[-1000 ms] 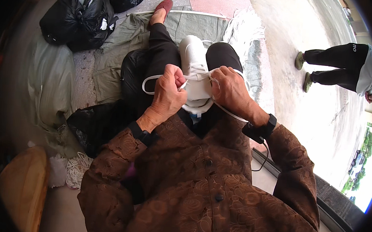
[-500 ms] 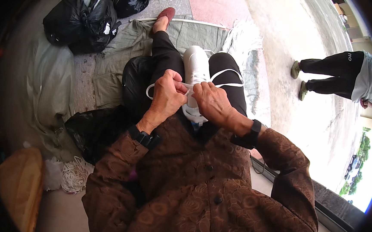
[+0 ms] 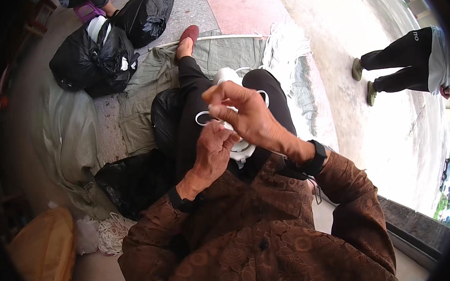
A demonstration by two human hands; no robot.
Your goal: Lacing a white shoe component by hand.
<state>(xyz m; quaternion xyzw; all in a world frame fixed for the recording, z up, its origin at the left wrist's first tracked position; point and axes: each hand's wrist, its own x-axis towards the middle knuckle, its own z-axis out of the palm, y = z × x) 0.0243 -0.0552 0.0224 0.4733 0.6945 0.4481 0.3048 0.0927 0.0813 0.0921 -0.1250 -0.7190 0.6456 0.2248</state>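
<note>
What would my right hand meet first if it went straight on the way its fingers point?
Your right hand would probably meet your left black trouser leg first, but depth is unclear; it may pass above.

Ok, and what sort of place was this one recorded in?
Probably an informal, open-fronted workspace: stuffed black plastic bags and a tangle of white cords lie on the floor, and bright concrete ground opens out to the right.

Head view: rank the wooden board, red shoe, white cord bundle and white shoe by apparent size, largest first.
1. Wooden board
2. White cord bundle
3. Red shoe
Unranked: white shoe; its middle is covered, so its apparent size is unsure.
</note>
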